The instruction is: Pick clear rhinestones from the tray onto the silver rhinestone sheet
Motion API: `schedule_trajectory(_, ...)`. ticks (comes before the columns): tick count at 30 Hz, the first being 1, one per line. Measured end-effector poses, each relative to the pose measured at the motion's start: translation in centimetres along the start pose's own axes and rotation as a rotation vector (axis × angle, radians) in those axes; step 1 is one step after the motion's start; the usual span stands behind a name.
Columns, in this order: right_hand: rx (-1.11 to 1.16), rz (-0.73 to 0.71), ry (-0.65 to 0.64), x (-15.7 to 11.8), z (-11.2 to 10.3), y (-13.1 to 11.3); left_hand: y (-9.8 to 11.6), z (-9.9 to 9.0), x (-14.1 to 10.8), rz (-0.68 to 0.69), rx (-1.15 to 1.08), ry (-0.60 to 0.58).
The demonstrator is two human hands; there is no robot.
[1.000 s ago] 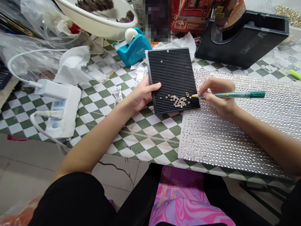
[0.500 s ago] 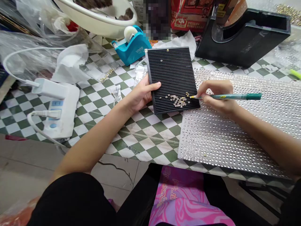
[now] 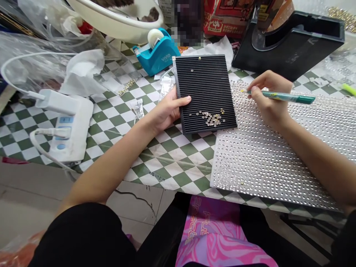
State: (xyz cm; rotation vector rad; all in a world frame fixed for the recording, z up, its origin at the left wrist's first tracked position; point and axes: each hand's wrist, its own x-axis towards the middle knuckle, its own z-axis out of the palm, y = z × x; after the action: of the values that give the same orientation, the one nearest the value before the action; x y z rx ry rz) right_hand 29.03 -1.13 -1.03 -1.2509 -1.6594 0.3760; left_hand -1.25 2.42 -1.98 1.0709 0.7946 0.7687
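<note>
My left hand grips the left edge of a black ridged tray, its thumb on top and its other fingers mostly hidden underneath. Clear rhinestones lie in a loose cluster on the lower part of the tray, with a few strays higher up. My right hand pinches a green pen-shaped picker with a yellow tip. That tip is over the upper left of a white sheet covered in rows of shiny stones; whether it touches a stone is too small to tell.
A blue tape dispenser and a large black dispenser stand behind the tray. To the left is a white power strip with cables. Behind it lie plastic bags, and a cream basin sits at the back.
My right hand has carried the picker up and to the right, from the stones on the tray to the sheet. My left hand and the tray stay nearly in place.
</note>
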Motion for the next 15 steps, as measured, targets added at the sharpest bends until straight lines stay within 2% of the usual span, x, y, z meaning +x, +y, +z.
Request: schedule_trajectory(15, -0.137, 0.011, -0.138, 0.21, 0.01, 0.05, 0.3, 0.32, -0.17, -0.001, 0.02, -0.018)
